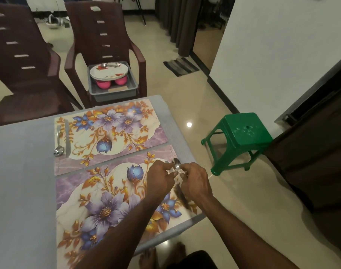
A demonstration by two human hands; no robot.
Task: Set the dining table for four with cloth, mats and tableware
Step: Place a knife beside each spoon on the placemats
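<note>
Both hands (160, 176) (194, 183) pinch a spoon (177, 165) over the near mat's (107, 200) right edge.

Dim, warm indoor light with a purplish cast; the glossy cream tiled floor (185, 105) carries a small bright glare spot beside the green plastic stool (241, 136) (another, fainter, near the bottom edge). Shadows are soft. The wide lens bends the white wall (282, 45) at the right edge; detail is slightly smeared throughout
</note>
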